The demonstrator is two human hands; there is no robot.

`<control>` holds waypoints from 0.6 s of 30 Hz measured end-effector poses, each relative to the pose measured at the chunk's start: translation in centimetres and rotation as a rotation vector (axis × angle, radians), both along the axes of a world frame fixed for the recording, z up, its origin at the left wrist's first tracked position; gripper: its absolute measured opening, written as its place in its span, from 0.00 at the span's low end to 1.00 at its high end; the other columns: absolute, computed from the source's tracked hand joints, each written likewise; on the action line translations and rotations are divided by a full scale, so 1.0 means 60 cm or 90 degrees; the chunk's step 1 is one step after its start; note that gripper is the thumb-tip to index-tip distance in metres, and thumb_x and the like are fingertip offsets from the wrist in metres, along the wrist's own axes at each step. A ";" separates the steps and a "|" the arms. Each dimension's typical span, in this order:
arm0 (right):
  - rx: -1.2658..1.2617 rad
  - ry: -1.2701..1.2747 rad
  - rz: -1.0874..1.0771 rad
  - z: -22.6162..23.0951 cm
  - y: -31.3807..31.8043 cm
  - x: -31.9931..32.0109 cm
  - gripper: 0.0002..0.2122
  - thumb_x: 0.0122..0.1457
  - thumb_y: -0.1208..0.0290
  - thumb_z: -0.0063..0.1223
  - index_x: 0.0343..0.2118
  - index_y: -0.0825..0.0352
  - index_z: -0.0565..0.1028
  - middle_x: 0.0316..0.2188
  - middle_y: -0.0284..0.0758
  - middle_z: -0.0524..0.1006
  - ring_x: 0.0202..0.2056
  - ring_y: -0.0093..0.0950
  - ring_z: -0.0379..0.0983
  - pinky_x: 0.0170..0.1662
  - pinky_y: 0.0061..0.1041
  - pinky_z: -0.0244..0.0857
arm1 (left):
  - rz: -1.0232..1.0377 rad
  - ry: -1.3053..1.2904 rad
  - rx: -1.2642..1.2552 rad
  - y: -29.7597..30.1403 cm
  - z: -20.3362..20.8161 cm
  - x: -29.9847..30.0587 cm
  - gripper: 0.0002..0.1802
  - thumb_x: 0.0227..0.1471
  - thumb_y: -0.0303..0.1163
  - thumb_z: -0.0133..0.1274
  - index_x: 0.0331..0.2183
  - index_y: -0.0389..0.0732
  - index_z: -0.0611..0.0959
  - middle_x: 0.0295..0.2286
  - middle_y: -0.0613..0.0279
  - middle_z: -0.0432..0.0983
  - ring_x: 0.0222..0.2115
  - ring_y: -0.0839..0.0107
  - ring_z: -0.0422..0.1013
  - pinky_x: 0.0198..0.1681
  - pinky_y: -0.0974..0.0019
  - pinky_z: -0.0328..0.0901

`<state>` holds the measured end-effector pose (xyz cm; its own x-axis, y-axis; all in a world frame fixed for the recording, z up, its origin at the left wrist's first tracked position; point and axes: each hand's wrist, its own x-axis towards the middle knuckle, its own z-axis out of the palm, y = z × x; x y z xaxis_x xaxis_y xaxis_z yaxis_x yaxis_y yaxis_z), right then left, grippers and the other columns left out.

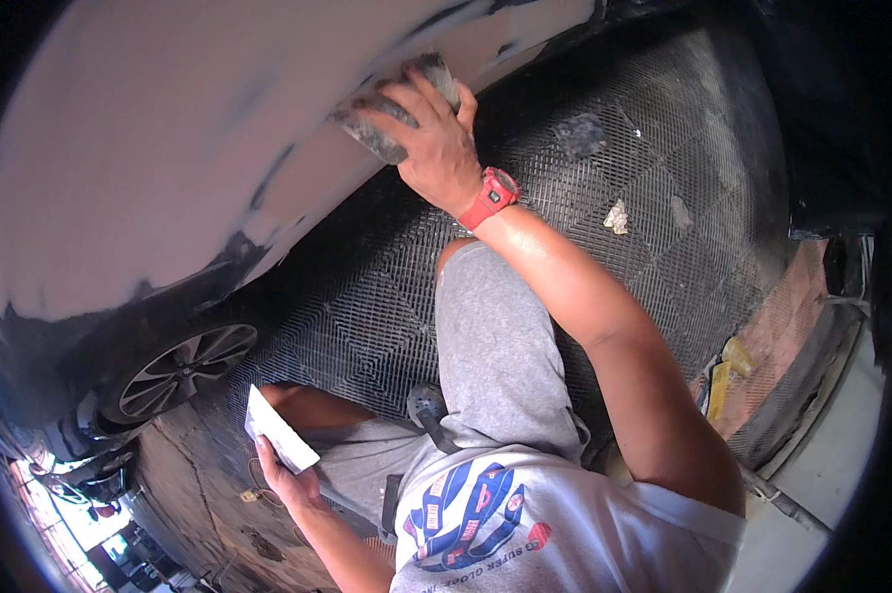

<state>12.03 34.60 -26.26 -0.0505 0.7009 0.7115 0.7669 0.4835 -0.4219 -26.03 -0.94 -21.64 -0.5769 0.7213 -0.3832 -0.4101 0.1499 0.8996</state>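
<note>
Right grip (431, 148) spread over and holding grey pad (369, 140), against car panel (169, 148), 12 o'clock. Left grip (290, 484) closed on white sheet (284, 435), 8 o'clock. Looks partway: panel mostly pale, dark patches (272, 180) unfinished.

Smudged grey pad (378, 145) on patchy car panel (189, 148), tilted white sheet (281, 429) apart.

There is one left hand (290, 482) and one right hand (428, 133); one grey pad (378, 144), one white slab (281, 433), one red wristwatch (496, 194), one spoked wheel (187, 373), one pair of grey shorts (495, 341) and two small scraps (616, 217) are visible.
</note>
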 end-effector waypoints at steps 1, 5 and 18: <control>0.006 -0.016 0.005 -0.016 0.000 -0.001 0.35 0.47 0.84 0.55 0.58 0.40 0.78 0.59 0.26 0.72 0.70 0.35 0.57 0.68 0.55 0.40 | 0.002 -0.004 0.001 0.000 0.000 0.000 0.28 0.66 0.45 0.54 0.60 0.38 0.75 0.52 0.61 0.78 0.52 0.67 0.74 0.58 0.62 0.67; 0.003 -0.065 0.022 -0.105 -0.007 0.004 0.35 0.47 0.83 0.58 0.59 0.39 0.77 0.59 0.25 0.72 0.70 0.33 0.58 0.67 0.56 0.40 | -0.003 -0.019 0.001 0.005 0.005 0.006 0.27 0.66 0.45 0.55 0.59 0.38 0.75 0.51 0.62 0.79 0.51 0.68 0.75 0.56 0.62 0.68; 0.000 0.008 -0.041 -0.048 -0.022 0.048 0.34 0.47 0.84 0.58 0.57 0.44 0.79 0.59 0.29 0.73 0.70 0.37 0.59 0.67 0.50 0.41 | 0.027 -0.023 -0.007 0.000 0.003 0.000 0.28 0.66 0.44 0.55 0.60 0.39 0.75 0.50 0.62 0.79 0.50 0.69 0.75 0.54 0.63 0.70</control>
